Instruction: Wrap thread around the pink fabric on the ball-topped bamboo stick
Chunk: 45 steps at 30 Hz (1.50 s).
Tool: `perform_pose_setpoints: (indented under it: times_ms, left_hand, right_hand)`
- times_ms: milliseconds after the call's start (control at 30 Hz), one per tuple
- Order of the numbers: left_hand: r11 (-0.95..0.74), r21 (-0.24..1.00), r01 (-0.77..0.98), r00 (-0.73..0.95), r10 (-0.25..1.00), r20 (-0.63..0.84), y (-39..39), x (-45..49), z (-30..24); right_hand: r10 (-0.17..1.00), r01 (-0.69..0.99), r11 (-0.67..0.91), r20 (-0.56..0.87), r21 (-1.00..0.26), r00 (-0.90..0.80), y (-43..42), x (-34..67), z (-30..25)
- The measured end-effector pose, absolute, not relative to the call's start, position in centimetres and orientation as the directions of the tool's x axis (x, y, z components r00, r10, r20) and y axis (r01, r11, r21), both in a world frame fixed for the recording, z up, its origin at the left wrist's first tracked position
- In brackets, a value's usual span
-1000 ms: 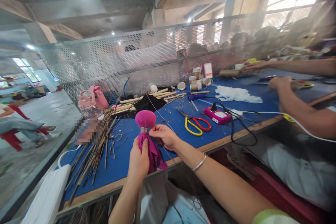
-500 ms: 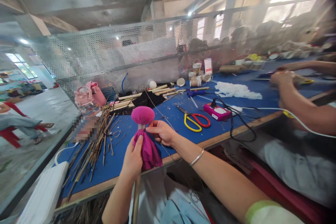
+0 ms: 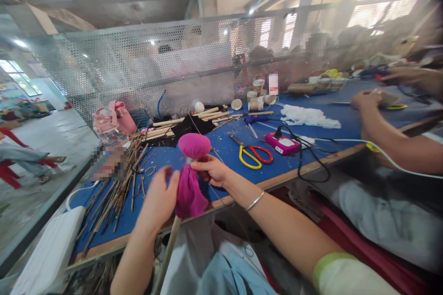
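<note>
A magenta cloth ball on a stick [image 3: 194, 146] stands upright over the near edge of the blue table [image 3: 228, 147], its cloth skirt hanging below a bound neck. My right hand [image 3: 211, 170] pinches the neck just under the ball, where a thin thread runs off. My left hand [image 3: 159, 199] is beside the skirt on its left, fingers loosened and blurred by motion; whether it still touches the cloth I cannot tell. The wooden stick [image 3: 168, 251] runs down below the table edge.
Yellow and red scissors [image 3: 252, 154] and a pink device with black cables [image 3: 284, 143] lie to the right. Thin sticks [image 3: 117, 184] are piled at left, bamboo rods [image 3: 194, 117] and a pink bottle [image 3: 107, 125] behind. A co-worker's arms [image 3: 387, 133] work at right. Perforated screen behind.
My left hand has come off its grip on the cloth skirt and moved left. My right hand has closed onto the neck under the ball. The stick tilted slightly right.
</note>
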<state>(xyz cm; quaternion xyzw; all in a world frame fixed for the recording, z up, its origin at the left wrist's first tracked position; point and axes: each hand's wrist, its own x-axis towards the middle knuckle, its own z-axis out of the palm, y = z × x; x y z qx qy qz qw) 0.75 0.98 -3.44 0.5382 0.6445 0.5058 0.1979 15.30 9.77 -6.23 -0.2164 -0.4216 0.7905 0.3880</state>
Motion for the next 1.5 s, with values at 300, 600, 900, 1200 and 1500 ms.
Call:
perform_pose_setpoints:
  times_ms: [300,600,900,1200,1500]
  left_hand:
    - [-0.127,0.744,0.656,-0.174,0.934,0.313,2.2,4.0,-4.2]
    - [-0.122,0.906,0.405,-0.287,0.924,0.252,2.3,2.9,-6.4]
    - [-0.149,0.983,0.112,-0.216,0.962,0.17,2.1,2.0,-6.8]
    - [-0.119,0.981,-0.153,-0.2,0.976,0.087,1.6,1.8,-6.5]
    - [0.354,0.848,-0.394,0.275,0.926,-0.258,1.9,2.2,-4.8]
  right_hand:
    - [0.833,-0.374,-0.27,-0.02,-0.887,-0.553,9.7,14.8,-6.6]
    - [0.848,-0.343,-0.083,0.115,-0.936,-0.517,9.7,14.5,-6.7]
    - [0.842,-0.327,-0.073,0.118,-0.942,-0.527,9.6,14.9,-6.5]
    - [0.854,-0.315,-0.094,0.086,-0.944,-0.513,10.0,14.3,-6.7]
    - [0.729,-0.32,-0.299,0.001,-0.899,-0.684,10.0,15.6,-6.8]
